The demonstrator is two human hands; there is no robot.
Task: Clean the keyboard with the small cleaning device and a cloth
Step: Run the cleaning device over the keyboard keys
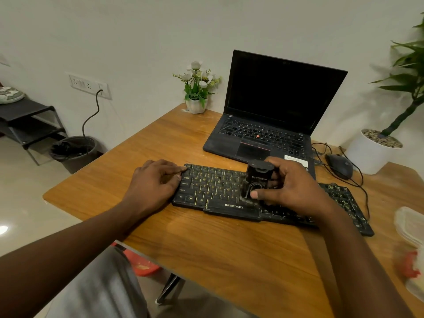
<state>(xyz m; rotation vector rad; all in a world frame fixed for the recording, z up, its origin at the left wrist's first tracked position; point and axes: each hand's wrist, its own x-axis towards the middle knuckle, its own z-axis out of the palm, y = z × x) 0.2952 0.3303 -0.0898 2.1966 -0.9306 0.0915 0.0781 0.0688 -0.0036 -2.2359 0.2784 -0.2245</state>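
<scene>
Head view, single entry. Item one: keyboard [220,193], black with yellow legends, lying flat on a wooden table [229,253], its long axis running left to right in front of the person and dipping slightly toward the right end. Item two: small cleaning device [257,180], black, held roughly upright over the keyboard's middle, its lower end blurred against the keys of the central letter block. Item three: right hand [291,187], clamped on the device, thumb pressed on its front face and fingers wrapped round its far side. Item four: left hand [153,182], at the keyboard's left end, fingers loosely bent, the index tip touching the top-left corner and the thumb against the left edge, apparently to steady it; nothing is gripped. Cloth: none identifiable; a blurred red shape well to the right of the keyboard cannot be made out. Judgement: the device sits mid-board, so any further sweep follows the long axis, and the right hand is the working hand. Behind the keyboard: an open laptop [275,106], screen dark. Behind its right end: a mouse [339,167]. Well behind its left end: a small potted flower [197,92].
</scene>
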